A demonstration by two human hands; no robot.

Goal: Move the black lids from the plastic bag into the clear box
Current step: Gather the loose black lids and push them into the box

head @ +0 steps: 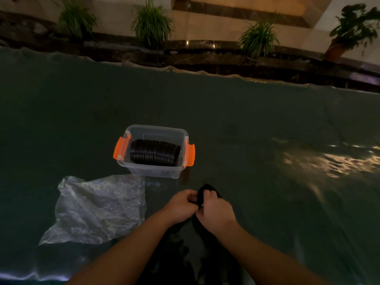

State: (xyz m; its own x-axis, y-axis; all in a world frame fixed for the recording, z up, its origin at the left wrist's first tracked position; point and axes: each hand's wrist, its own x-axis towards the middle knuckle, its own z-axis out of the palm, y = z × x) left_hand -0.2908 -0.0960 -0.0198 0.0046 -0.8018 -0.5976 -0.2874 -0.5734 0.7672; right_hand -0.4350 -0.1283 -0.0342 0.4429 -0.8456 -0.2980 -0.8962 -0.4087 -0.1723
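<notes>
Your hands hold a small stack of black lids (pixel 207 191) between them, just above the counter (pixel 267 130) near its close edge. Your left hand (pixel 182 205) closes on the stack from 9 o'clock, fingers curled over its near side. Your right hand (pixel 216 210) clamps it from 3 o'clock, fingers wrapped over the top. The two hands touch or nearly touch at the thumbs. Only the upper edge of the stack shows above the fingers; the lid count cannot be told.

A longer row of lids (pixel 154 153) lies inside the box (pixel 152 170), standing on edge and packed side by side, filling most of the floor. The box sits at 11 o'clock from your hands, apart from them, open at the top. An orange latch hangs on each short end, the left latch (pixel 121 148) and the right latch (pixel 190 154), both swung outward.

The bag (pixel 96 206) lies flattened and crumpled on the counter at 9 o'clock from your hands, its upper right corner just beside the near wall of the box. No lids can be made out inside it.

The counter is covered with a dark, glossy sheet; light reflects off it at 2 o'clock. Beyond its far edge, at 12 o'clock, stand potted plants (pixel 152 23) on a dark stone ledge (pixel 205 46).
</notes>
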